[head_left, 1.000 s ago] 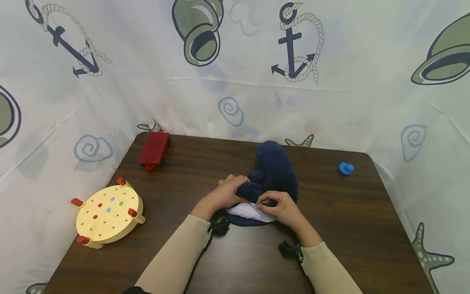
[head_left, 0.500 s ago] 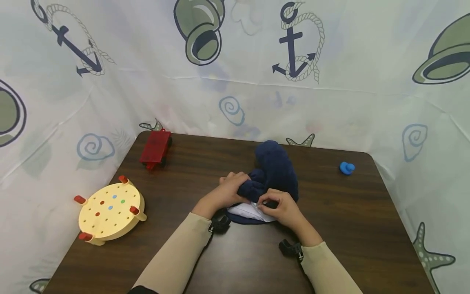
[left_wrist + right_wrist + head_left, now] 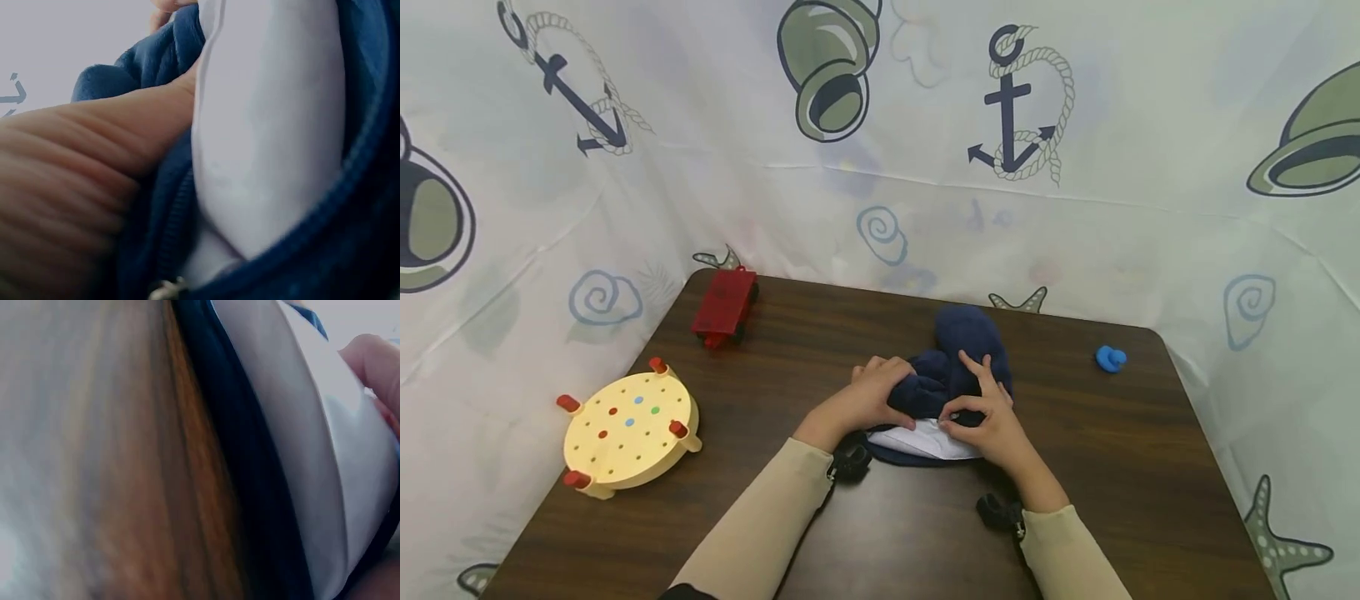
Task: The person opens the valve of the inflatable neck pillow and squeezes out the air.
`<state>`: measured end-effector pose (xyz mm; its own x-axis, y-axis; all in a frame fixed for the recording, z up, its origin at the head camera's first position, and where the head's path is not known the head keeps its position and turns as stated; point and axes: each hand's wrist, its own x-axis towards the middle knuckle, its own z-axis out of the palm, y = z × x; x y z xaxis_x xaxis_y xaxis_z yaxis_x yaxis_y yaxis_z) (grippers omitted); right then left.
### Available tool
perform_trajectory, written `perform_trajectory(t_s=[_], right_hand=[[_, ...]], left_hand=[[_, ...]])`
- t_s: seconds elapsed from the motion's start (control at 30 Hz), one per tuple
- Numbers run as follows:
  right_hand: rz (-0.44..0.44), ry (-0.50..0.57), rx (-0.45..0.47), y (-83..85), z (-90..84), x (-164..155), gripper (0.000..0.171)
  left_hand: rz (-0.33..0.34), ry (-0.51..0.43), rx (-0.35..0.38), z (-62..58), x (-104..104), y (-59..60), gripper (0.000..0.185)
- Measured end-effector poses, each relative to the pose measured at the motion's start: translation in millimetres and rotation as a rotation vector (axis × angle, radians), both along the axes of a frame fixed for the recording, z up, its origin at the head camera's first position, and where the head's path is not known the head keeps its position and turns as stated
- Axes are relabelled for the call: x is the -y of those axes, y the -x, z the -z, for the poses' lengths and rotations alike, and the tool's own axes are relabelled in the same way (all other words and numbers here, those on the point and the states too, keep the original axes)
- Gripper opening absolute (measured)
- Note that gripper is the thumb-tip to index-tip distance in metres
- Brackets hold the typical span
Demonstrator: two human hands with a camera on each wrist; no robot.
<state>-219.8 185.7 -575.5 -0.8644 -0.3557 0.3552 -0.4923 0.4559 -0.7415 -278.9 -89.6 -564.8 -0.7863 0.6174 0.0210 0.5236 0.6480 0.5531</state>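
A navy plush pillow lies bunched in the middle of the table, its zipped cover gaping toward me. White inner fabric shows through the gap. Zipper teeth line the edge in the left wrist view, with a metal slider low in the frame. My left hand grips the pillow's left side, thumb along the opening. At the right of the gap, my right hand pinches with thumb and index finger while other fingers spread upward. I cannot tell whether it pinches cloth or a zipper part.
A round yellow pegboard stool with red-tipped legs stands at the table's left edge. The red toy cart is at the back left, a small blue knobbed piece at the back right. Patterned white curtain hangs behind the brown table.
My right hand has shifted slightly right along the opening, and its outer fingers have spread upward. More white fabric shows between the hands. The left hand keeps its grip; the head view has tilted slightly.
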Motion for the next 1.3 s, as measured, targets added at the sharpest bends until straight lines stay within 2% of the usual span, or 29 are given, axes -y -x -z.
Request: perform_trajectory(t_s=[0.13, 0.27, 0.5, 0.73, 1.3], right_hand=[[-0.057, 0.062, 0.139, 4.6, 2.0, -6.6, 0.019], [-0.079, 0.065, 0.199, 7.1, 1.7, -8.9, 0.016], [-0.082, 0.07, 0.209, 7.4, 1.9, -7.0, 0.01], [-0.086, 0.073, 0.228, 7.3, 1.9, -5.8, 0.017], [-0.088, 0.038, 0.252, 8.8, 3.4, -5.4, 0.016]], left_hand=[[-0.031, -0.003, 0.042, -3.3, -3.6, -0.6, 0.079], [-0.048, -0.009, 0.096, -5.4, -5.9, -2.0, 0.081], [-0.075, -0.019, 0.125, -2.3, -7.5, -0.1, 0.083], [-0.093, -0.004, 0.126, 1.4, -8.7, 1.6, 0.086], [-0.1, 0.014, 0.112, 0.9, -11.2, -0.2, 0.086]])
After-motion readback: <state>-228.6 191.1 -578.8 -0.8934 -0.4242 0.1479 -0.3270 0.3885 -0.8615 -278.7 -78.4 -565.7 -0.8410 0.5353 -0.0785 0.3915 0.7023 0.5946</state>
